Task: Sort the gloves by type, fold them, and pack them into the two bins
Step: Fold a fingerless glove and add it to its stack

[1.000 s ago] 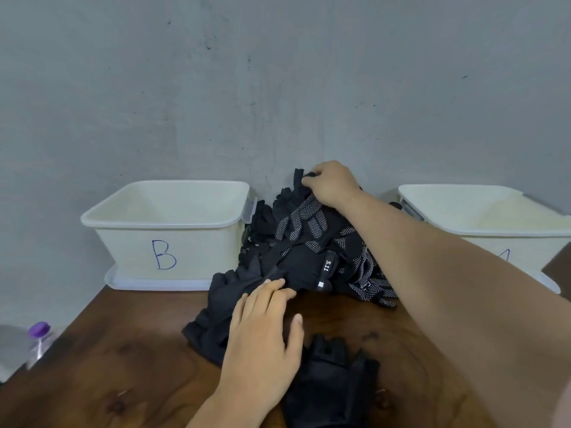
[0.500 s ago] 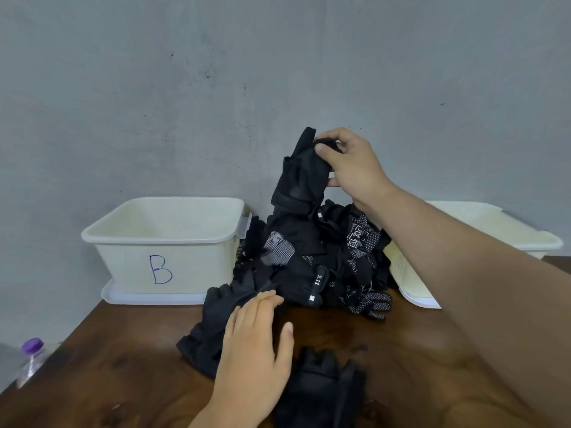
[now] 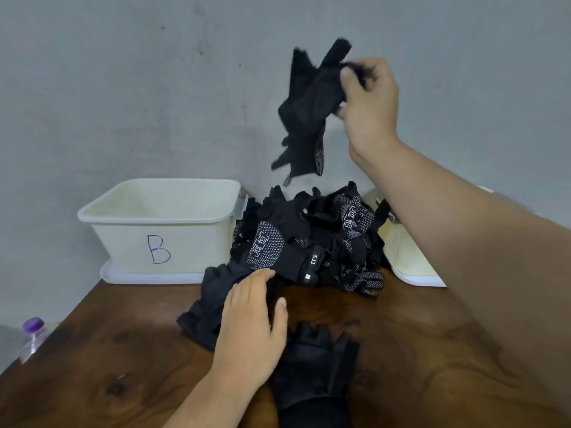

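Observation:
A heap of black gloves [image 3: 312, 239], some with white dotted palms, lies against the wall between two cream bins. My right hand [image 3: 369, 101] pinches one black glove [image 3: 306, 115] by its cuff and holds it high above the heap, fingers dangling. My left hand [image 3: 250, 329] rests flat, fingers straight, on a stack of plain black gloves [image 3: 210, 307] in front of the heap. A fingerless black glove [image 3: 312, 369] lies near the table's front edge. The bin marked B [image 3: 160, 230] stands at the left. The other bin [image 3: 404, 251] is mostly hidden behind my right forearm.
The dark wooden table [image 3: 108, 359] ends at the left near a plastic bottle with a purple cap [image 3: 32, 325] that stands lower down beside it. A grey wall rises directly behind the bins.
My right hand has lifted one black glove out of the heap, from heap level to well above it. My left hand has stayed on the plain gloves.

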